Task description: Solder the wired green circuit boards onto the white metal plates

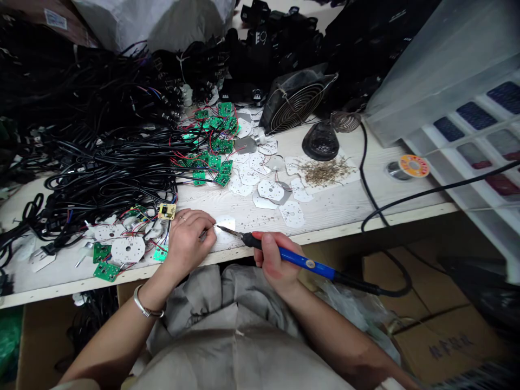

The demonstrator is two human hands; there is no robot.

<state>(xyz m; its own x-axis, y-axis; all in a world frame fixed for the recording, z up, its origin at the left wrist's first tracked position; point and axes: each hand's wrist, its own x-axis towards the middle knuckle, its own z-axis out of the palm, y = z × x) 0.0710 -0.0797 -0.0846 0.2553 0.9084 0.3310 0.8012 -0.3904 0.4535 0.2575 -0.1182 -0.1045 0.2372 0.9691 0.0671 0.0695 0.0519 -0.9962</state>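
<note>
My right hand (278, 262) grips a blue-handled soldering iron (306, 261). The iron's tip points left and reaches a white LED board (226, 226) near the table's front edge. At the left side of that board is my left hand (190, 238), its fingers pinched together at the tip; what they hold, if anything, is hidden. Left of this hand lie a small yellow circuit board (167, 211), a round white LED board (128, 249) and some green circuit boards (106, 272) with wires.
Black cables (114, 162) heap up at the left, with green boards (223, 146) at their ends. Behind are loose white boards (248, 172), a fan (298, 100), solder scraps (325, 172) and an iron stand (320, 141). A solder spool (412, 166) and drawers (479, 135) stand right.
</note>
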